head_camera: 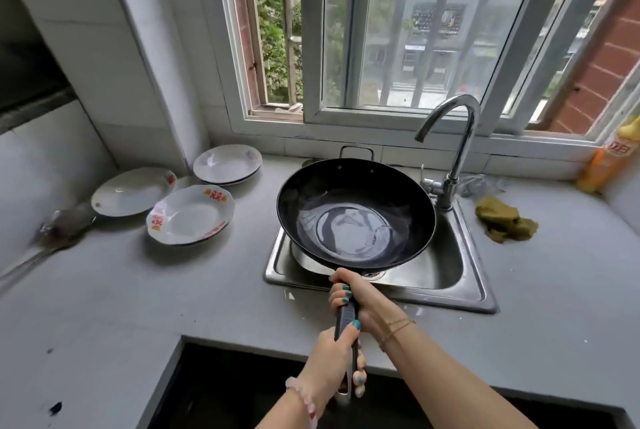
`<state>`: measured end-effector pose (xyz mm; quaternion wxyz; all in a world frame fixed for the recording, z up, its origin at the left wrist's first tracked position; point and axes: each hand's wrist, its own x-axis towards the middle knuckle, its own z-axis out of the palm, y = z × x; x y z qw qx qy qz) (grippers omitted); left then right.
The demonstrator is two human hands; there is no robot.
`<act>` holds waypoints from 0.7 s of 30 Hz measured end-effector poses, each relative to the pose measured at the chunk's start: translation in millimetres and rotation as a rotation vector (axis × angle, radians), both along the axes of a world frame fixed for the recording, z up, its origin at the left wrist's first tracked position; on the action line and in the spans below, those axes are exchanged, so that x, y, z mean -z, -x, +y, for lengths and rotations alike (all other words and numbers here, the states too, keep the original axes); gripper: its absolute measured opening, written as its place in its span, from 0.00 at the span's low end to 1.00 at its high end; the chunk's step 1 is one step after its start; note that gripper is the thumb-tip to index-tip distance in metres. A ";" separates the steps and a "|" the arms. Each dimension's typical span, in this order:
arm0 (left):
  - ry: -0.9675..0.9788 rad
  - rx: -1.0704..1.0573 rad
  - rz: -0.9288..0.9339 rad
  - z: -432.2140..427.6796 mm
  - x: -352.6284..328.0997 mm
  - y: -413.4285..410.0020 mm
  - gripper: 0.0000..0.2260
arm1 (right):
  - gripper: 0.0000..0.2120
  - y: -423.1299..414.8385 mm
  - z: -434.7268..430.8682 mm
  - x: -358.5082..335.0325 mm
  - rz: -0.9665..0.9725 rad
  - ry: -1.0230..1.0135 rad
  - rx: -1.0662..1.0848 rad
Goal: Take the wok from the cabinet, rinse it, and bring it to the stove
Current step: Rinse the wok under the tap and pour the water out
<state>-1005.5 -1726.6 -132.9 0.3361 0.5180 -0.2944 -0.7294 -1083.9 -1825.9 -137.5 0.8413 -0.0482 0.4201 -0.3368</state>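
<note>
Here, the black round metal wok hangs over the stainless-steel sink; right hand far, left hand near, fingers of both clamped round its dark handle.

Grey desk runs beneath a white-framed sliding window on the far side, daylight coming through its bars. White tiled wall stands at the left; red brick shows outside at right.
</note>
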 end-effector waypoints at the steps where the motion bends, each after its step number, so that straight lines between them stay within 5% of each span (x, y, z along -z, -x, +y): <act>1: -0.007 0.004 -0.008 -4.4 0.4 3.2 0.12 | 0.18 4.0 -4.1 2.7 0.002 -0.007 0.008; 21: -0.063 0.101 -0.026 -17.7 32.5 10.1 0.11 | 0.20 16.1 -11.6 30.1 0.066 -0.091 0.018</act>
